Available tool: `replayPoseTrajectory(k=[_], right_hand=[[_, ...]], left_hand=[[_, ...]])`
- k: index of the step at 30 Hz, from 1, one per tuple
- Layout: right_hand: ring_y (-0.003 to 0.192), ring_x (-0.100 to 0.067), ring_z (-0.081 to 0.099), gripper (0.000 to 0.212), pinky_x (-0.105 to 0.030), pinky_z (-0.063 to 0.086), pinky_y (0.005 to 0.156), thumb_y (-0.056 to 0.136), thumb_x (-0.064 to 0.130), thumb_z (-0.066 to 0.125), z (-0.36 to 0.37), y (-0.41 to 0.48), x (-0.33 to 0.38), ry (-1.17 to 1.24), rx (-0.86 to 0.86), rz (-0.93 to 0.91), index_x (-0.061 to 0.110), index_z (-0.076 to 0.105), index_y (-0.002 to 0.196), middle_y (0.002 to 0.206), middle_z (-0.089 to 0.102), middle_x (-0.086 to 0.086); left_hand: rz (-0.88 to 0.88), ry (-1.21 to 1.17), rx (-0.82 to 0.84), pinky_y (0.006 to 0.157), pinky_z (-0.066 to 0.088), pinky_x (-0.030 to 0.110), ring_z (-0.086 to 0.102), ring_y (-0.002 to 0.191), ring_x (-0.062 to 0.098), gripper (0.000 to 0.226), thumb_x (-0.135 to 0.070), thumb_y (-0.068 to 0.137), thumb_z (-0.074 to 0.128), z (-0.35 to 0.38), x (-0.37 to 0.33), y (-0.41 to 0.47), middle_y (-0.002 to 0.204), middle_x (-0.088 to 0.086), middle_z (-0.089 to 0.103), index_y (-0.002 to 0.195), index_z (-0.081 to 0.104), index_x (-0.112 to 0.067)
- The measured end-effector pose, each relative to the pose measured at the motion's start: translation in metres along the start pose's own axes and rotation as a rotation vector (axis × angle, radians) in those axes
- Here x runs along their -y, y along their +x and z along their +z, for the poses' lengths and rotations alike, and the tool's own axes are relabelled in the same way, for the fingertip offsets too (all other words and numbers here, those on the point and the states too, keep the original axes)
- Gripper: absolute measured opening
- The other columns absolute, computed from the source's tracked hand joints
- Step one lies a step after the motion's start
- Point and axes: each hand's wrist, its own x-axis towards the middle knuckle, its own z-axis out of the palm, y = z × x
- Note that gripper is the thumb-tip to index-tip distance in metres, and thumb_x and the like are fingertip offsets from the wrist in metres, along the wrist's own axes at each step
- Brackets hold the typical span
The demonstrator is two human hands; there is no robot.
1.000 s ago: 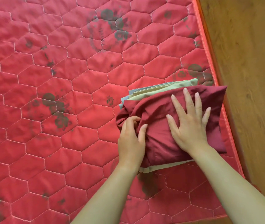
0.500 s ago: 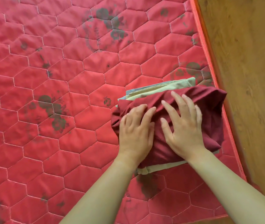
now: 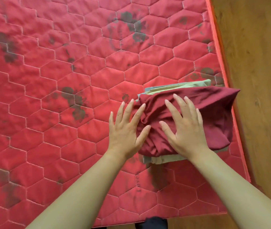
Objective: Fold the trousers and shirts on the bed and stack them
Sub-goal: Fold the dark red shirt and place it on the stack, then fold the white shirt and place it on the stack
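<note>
Nearest: left hand, fingers spread flat, resting on the left edge of the maroon garment; right hand pressed flat on top of it, gripping nothing. Beneath both hands: folded beige clothes. Beyond the fingertips: red quilted bed.

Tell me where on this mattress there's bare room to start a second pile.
Bare: the mattress left of the left hand, and the far stretch beyond the stack. A short strip is free on the stack's near side. Crowded: the right edge, where the stack sits under the right hand.
</note>
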Motion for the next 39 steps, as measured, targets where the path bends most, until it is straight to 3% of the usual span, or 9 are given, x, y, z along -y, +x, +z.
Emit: replayPoseTrajectory(k=[8,16,22,27,31,33,35,37,39], right_hand=[[0.143,-0.027,0.013,0.060,-0.061,0.020,0.109,0.085,0.053,0.045,0.055,-0.015,0.152,0.011,0.228,-0.263,0.032,0.037,0.141,0.154,0.024,0.003],[0.143,-0.026,0.013,0.061,-0.063,0.022,0.108,0.086,0.059,0.034,0.183,-0.001,0.398,-0.009,0.249,-0.427,0.033,0.037,0.141,0.154,0.023,0.003],[0.143,-0.028,0.014,0.057,-0.061,0.024,0.108,0.088,0.051,0.050,0.299,0.033,0.573,0.008,0.269,-0.493,0.031,0.039,0.140,0.154,0.024,0.001],[0.141,-0.033,0.021,0.054,-0.059,0.029,0.104,0.086,0.046,0.057,0.395,0.070,0.679,0.012,0.255,-0.546,0.024,0.049,0.135,0.152,0.030,-0.005],[0.140,-0.033,0.021,0.062,-0.059,0.030,0.102,0.081,0.048,0.062,0.471,0.091,0.732,-0.010,0.319,-0.581,0.025,0.047,0.136,0.152,0.028,-0.005],[0.142,-0.028,0.015,0.065,-0.058,0.026,0.105,0.078,0.049,0.064,0.505,0.097,0.738,-0.084,0.403,-0.512,0.029,0.043,0.137,0.154,0.022,0.000],[0.141,-0.025,0.015,0.054,-0.053,0.023,0.105,0.077,0.041,0.067,0.527,0.101,0.731,-0.167,0.437,-0.450,0.032,0.051,0.128,0.153,0.023,0.003],[0.130,-0.030,0.037,0.028,-0.047,0.031,0.100,0.076,0.025,0.071,0.535,0.105,0.718,-0.092,0.364,-0.467,0.024,0.068,0.103,0.139,0.045,-0.004],[0.105,-0.032,0.057,0.008,-0.040,0.044,0.084,0.075,0.011,0.070,0.532,0.106,0.701,0.070,0.281,-0.451,0.014,0.070,0.083,0.110,0.063,-0.007]], left_hand=[[-0.124,0.044,-0.044,0.108,0.020,0.057,0.019,0.142,0.027,0.069,-0.065,0.082,0.027,-0.088,0.162,-0.099,0.152,-0.001,0.029,0.143,0.030,-0.034],[-0.152,0.057,-0.081,0.108,0.022,0.058,0.027,0.139,0.026,0.071,-0.065,0.080,0.030,-0.162,0.415,-0.178,0.148,0.000,0.035,0.141,0.036,-0.030],[-0.233,0.124,-0.064,0.107,0.023,0.055,0.030,0.137,0.026,0.074,-0.066,0.079,0.026,-0.208,0.620,-0.221,0.146,0.002,0.037,0.142,0.036,-0.028],[-0.334,0.141,-0.068,0.109,0.018,0.051,0.025,0.138,0.022,0.073,-0.068,0.079,0.022,-0.213,0.752,-0.233,0.147,-0.002,0.032,0.143,0.029,-0.034],[-0.347,0.126,-0.087,0.109,0.019,0.052,0.027,0.136,0.020,0.069,-0.065,0.081,0.036,-0.198,0.821,-0.229,0.145,-0.003,0.035,0.142,0.030,-0.033],[-0.366,0.122,-0.079,0.107,0.022,0.049,0.029,0.135,0.017,0.069,-0.063,0.080,0.042,-0.186,0.847,-0.224,0.145,-0.004,0.035,0.142,0.031,-0.033],[-0.370,0.120,-0.030,0.106,0.025,0.045,0.031,0.133,0.017,0.068,-0.059,0.081,0.049,-0.171,0.865,-0.219,0.144,-0.004,0.036,0.141,0.032,-0.032],[-0.371,0.080,0.062,0.106,0.030,0.044,0.032,0.132,0.018,0.063,-0.053,0.083,0.054,-0.157,0.876,-0.216,0.143,-0.003,0.036,0.139,0.035,-0.029],[-0.360,0.000,0.120,0.102,0.037,0.044,0.036,0.128,0.021,0.055,-0.044,0.084,0.059,-0.147,0.879,-0.216,0.138,-0.001,0.040,0.134,0.044,-0.027]])
